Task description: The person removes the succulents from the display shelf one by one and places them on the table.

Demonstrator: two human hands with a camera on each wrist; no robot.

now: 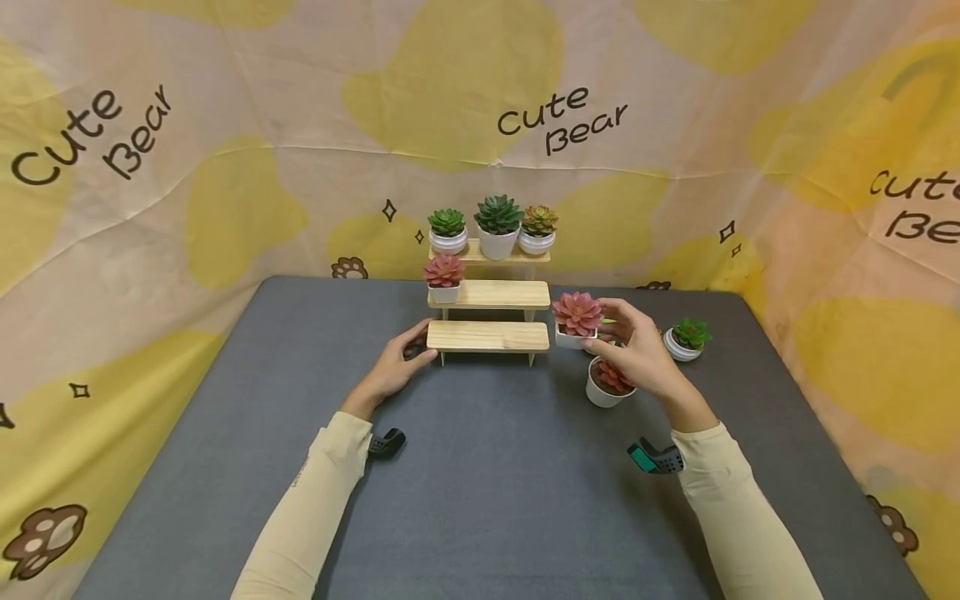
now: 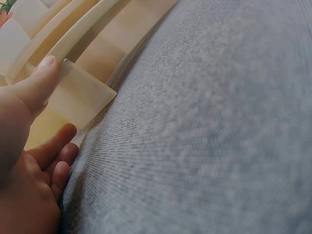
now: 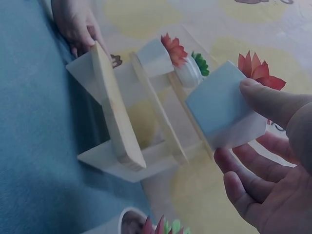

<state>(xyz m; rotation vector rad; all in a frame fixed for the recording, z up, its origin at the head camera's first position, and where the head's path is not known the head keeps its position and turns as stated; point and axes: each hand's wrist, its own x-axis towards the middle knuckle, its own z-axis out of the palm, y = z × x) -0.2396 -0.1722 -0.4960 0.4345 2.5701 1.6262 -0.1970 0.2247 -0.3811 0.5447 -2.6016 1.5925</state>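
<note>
In the head view my right hand (image 1: pixel 643 348) holds a pink succulent (image 1: pixel 577 314) in a square white pot, just right of a three-tier wooden display stand (image 1: pixel 489 336). The right wrist view shows thumb and fingers on either side of the pot (image 3: pixel 222 105), which is lifted and tilted in that view. My left hand (image 1: pixel 392 368) grips the stand's lowest tier at its left end. Its thumb (image 2: pixel 44 73) lies on the board edge, while the fingers curl by the pale side support (image 2: pixel 80 92).
On the top tier stand green (image 1: pixel 447 222), dark green (image 1: pixel 498 215) and yellowish (image 1: pixel 539 221) succulents. A pink one (image 1: pixel 444 272) sits at the middle tier's left. Right of the stand, a red succulent (image 1: pixel 611 379) and a tilted green one (image 1: pixel 689 335) rest on the grey table (image 1: pixel 495 500).
</note>
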